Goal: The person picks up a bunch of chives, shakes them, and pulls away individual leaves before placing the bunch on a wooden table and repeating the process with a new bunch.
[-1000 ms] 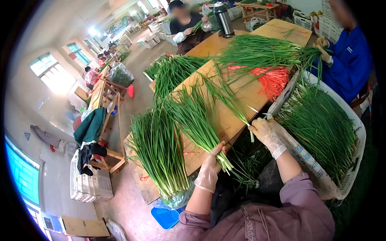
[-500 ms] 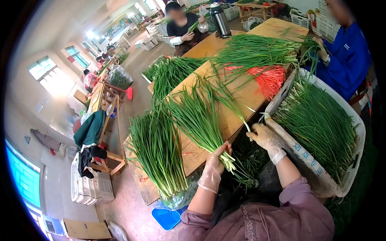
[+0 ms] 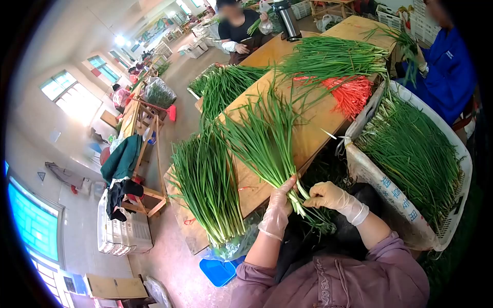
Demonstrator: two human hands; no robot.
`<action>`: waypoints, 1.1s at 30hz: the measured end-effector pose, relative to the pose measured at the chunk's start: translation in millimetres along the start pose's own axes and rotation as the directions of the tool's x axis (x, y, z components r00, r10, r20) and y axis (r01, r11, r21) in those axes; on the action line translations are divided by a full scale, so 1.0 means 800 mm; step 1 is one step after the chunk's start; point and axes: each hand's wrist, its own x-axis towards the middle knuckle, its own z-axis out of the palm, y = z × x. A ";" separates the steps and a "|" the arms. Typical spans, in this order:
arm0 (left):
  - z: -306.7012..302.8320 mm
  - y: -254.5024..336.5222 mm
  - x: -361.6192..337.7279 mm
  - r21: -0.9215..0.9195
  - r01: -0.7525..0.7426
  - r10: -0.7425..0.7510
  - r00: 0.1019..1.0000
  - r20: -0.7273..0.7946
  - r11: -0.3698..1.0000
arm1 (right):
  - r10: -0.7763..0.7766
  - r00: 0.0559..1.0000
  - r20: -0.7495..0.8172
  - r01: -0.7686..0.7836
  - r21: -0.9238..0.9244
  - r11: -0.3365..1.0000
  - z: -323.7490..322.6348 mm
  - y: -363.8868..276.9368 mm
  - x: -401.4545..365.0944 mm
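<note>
My left hand (image 3: 281,201), in a clear plastic glove, is wrapped round the pale lower stalks of a bunch of garlic chives (image 3: 267,138), whose green leaves fan out over the wooden table. Close on its right, my gloved right hand (image 3: 328,196) pinches the white end of a few chive stalks against that bunch's side. To the left lies a thick pile of chives (image 3: 205,185), stalk ends toward me. At my right stands a white crate (image 3: 465,179) packed with more chives (image 3: 411,149).
Red ties (image 3: 352,95) lie beside another chive pile (image 3: 334,56) on the table (image 3: 313,136). A steel flask (image 3: 286,20) stands at the back. One person in blue (image 3: 447,72) is at right, another in black (image 3: 239,28) across. A blue container (image 3: 218,272) sits below the table edge.
My right hand has moved left and down with its chive stalks, from beside the crate to the held bunch. The bunch's leaves stand a little more upright; the view has shifted slightly.
</note>
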 end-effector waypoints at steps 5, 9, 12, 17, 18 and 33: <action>-0.002 -0.010 -0.012 0.092 0.067 -0.078 0.988 0.132 0.993 | 0.206 0.954 -0.216 -0.108 0.393 0.913 0.000 -0.005 0.025; 0.005 -0.018 -0.018 0.109 0.055 -0.069 0.988 0.137 0.993 | 0.251 0.950 -0.185 -0.131 0.494 0.859 0.005 0.008 0.038; 0.003 -0.019 -0.018 0.070 0.073 -0.080 0.992 0.098 0.995 | 0.141 0.955 -0.260 -0.046 0.339 0.940 0.006 0.035 0.043; 0.006 -0.022 -0.011 0.014 0.044 -0.044 0.996 0.079 0.999 | 0.201 0.942 -0.270 -0.034 0.516 0.856 0.009 0.033 0.031; 0.007 -0.021 -0.011 0.002 0.042 -0.042 0.994 0.098 0.999 | 0.143 0.944 -0.296 0.040 0.535 0.844 0.012 0.032 0.028; 0.026 -0.020 -0.013 0.038 0.126 -0.131 0.977 0.167 0.991 | 0.308 0.919 -0.248 -0.101 0.605 0.789 0.012 0.023 0.001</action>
